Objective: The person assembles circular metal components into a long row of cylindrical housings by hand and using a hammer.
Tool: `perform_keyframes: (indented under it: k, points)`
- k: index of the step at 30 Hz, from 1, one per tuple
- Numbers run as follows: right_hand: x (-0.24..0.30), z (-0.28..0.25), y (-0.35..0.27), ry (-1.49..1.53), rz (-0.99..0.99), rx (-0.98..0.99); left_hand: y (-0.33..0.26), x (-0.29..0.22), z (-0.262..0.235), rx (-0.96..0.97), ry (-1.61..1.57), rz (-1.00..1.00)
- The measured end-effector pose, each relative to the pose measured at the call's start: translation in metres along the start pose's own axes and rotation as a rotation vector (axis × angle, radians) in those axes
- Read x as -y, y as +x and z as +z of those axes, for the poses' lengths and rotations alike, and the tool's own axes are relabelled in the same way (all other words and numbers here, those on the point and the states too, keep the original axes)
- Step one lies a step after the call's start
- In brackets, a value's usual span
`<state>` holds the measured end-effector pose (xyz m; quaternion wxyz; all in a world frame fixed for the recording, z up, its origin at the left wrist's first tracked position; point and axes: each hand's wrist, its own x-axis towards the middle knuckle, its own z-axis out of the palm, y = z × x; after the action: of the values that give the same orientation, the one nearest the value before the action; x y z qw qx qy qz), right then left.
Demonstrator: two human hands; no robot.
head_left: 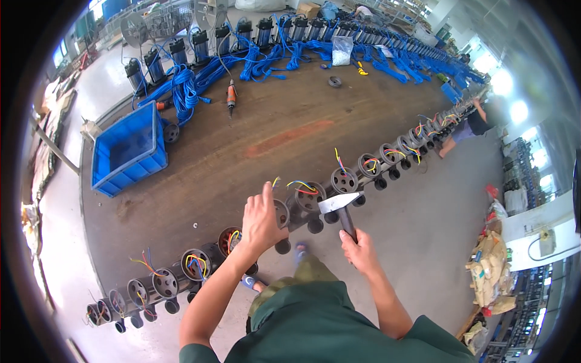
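The right hand (pixel 361 249) is in the lower middle of the frame. It is clenched around the dark handle of a hammer (pixel 340 206). The hammer's grey metal head points up and left, just above the row of motor housings (pixel 308 199).

These dark round housings lie in a long curved line on the edge of the brown worktop (pixel 266 139), from the lower left of the frame to the upper right. Thin coloured wires (pixel 301 185) stick out of their open ends.

The left hand (pixel 260 221) is near the middle of the frame. Its fingers are loose and one points up. It rests on one housing (pixel 280 213) and grips nothing.

A blue bin (pixel 129 149) sits on the worktop at the left. An orange power tool (pixel 230 95) lies near blue cables (pixel 187 85) at the upper left. Another person (pixel 475 124) bends over the row at the far right.
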<state>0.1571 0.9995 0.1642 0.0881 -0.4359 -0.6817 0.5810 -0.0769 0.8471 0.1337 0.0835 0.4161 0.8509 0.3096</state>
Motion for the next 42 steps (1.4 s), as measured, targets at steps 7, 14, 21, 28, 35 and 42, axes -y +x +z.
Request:
perform_keyframes:
  k: [7, 14, 21, 28, 35, 42]
  points:
    - [0.007, -0.033, 0.051, 0.128, -0.005, 0.228, 0.011, 0.062, -0.048, -0.112, -1.545, -0.648]
    - [-0.007, -0.092, 0.099, 0.019, -0.111, 0.425, 0.046, 0.092, -0.067, -0.436, -1.2, -0.849]
    - [-0.01, -0.124, 0.138, -0.196, -0.18, 0.462, 0.061, -0.017, 0.025, -0.293, 0.13, -0.094]
    - [-0.004, -0.115, 0.137, -0.193, -0.21, 0.445, 0.098, -0.034, 0.049, 0.275, 0.51, 0.169]
    - [0.015, -0.075, 0.116, -0.218, -0.283, 0.466, 0.137, 0.023, 0.027, 0.619, -0.184, -0.115]
    - [-0.007, -0.028, 0.119, -0.773, -0.587, 0.281, 0.155, 0.028, 0.049, 0.622, -0.718, -0.433]
